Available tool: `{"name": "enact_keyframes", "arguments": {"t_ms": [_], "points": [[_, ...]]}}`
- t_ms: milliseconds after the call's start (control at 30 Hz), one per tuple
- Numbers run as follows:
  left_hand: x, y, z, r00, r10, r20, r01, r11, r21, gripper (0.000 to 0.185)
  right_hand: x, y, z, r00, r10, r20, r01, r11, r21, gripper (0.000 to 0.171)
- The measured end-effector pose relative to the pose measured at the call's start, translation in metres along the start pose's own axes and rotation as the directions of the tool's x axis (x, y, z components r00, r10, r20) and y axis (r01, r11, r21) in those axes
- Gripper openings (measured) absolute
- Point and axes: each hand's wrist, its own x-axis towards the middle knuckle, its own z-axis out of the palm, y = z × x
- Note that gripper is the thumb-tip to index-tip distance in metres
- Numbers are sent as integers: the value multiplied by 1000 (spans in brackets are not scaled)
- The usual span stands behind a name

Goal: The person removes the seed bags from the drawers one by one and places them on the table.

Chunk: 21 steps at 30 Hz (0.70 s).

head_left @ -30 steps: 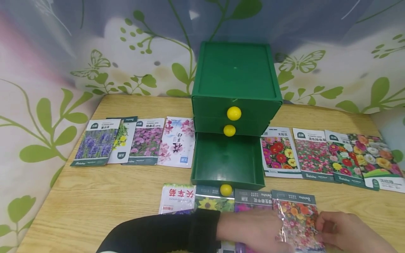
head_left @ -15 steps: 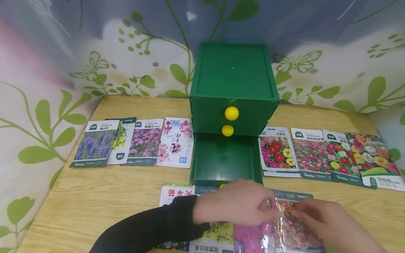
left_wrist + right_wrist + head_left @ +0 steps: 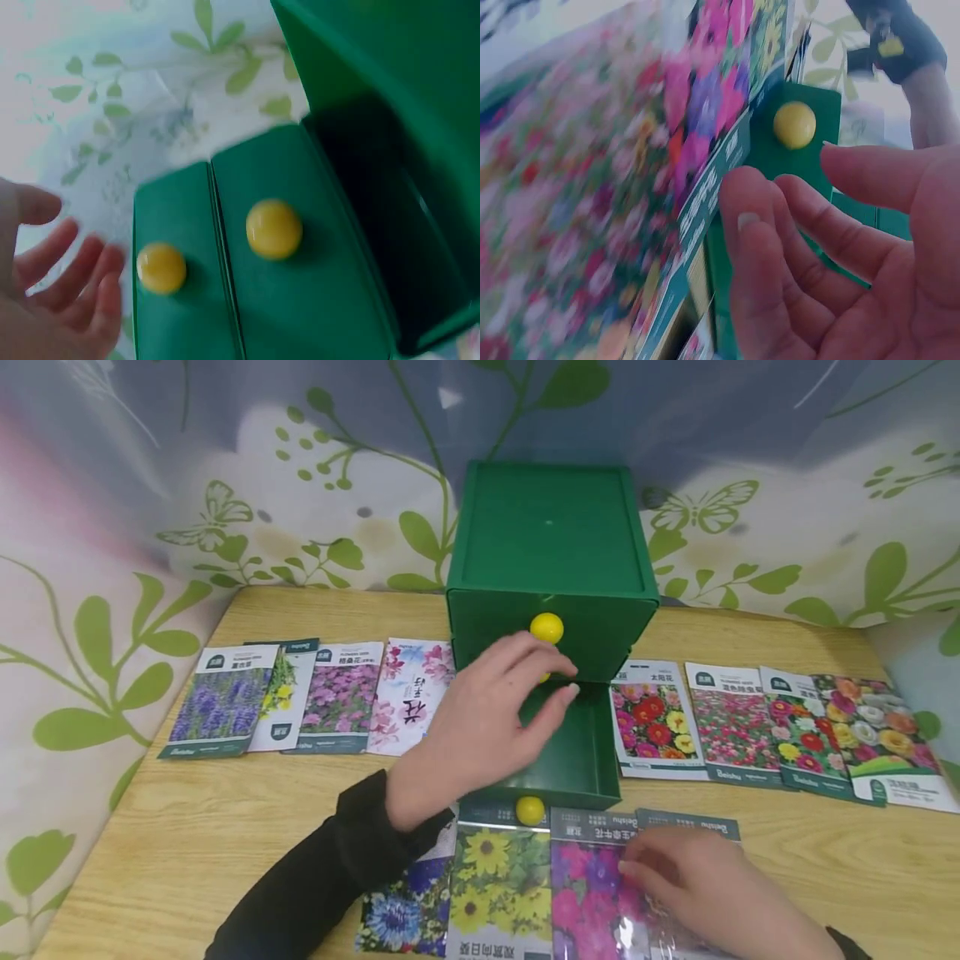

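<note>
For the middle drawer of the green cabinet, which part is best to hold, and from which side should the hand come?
Probably its round yellow knob, pinched from the front. The knob stands out from the flat drawer front, which offers no other grip. The left hand is already before it, over the open bottom drawer.

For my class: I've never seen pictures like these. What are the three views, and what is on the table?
A person works with bare hands. One camera sits on the head; one on each wrist. On the wooden table stands a green drawer box with yellow knobs, its bottom drawer pulled out. Flower seed packets lie in rows around it. The left hand reaches toward the middle knob, fingers spread, holding nothing. The right hand rests on the nearest packets.
</note>
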Motion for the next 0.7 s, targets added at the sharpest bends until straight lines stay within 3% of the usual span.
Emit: {"name": "enact_keyframes", "arguments": {"t_ms": [133,267,467,700], "points": [[9,-18,-12,972,115,-206,-97,991,95,22,5,-13,4,999,-23,-23,22,999,-44,17],[14,-37,-22,944,128,-305,-76,981,177,27,9,-26,6,997,-42,-61,36,994,-102,18],[16,-60,-26,946,32,-322,15,990,144,34,17,-44,7,994,-85,-71,76,989,-124,27],[16,-76,-22,960,-106,-257,118,993,30,34,29,-58,14,984,-163,-65,152,976,-154,41]]}}
